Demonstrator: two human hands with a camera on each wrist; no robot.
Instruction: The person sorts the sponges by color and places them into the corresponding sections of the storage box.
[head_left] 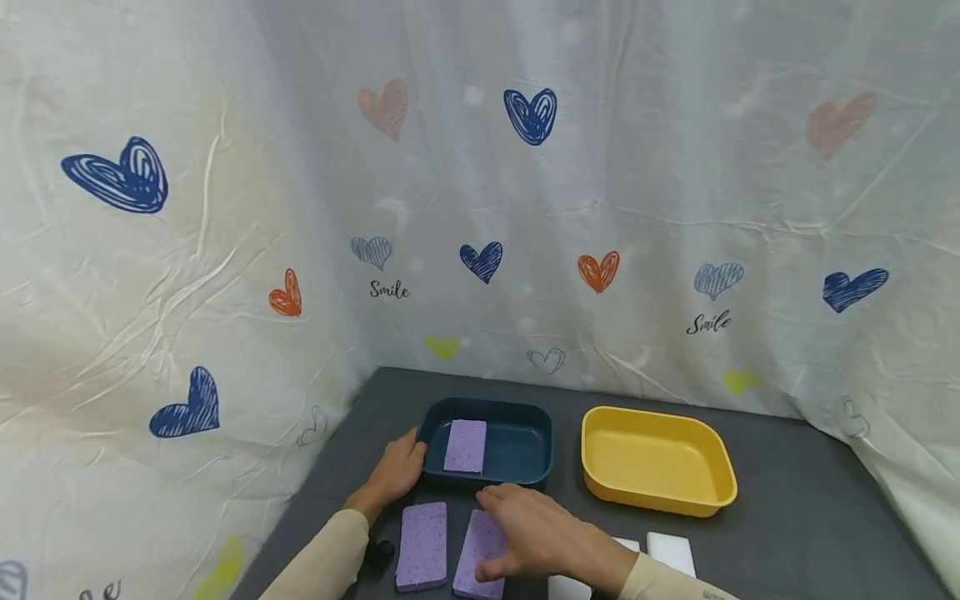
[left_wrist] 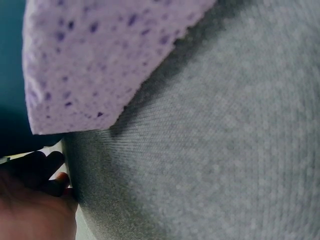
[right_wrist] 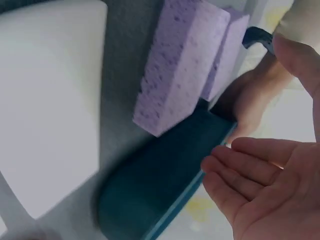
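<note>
My left hand grips the left side of a dark teal tray. Inside that tray, on its left half, lies a purple sponge. Two more purple sponges lie on the table in front of it: a left sponge and a right sponge. Over the right one hovers my right hand, partly covering it. In the right wrist view, the fingers are extended, the thumb is spread away and nothing is held. One purple sponge looms close in the left wrist view, where the left hand is dim.
To the right of the teal tray stands a yellow tray with nothing in it. White blocks, one of them a right block, lie before it, partly behind my right forearm. A small black object sits near my left wrist. A heart-printed curtain borders the grey table.
</note>
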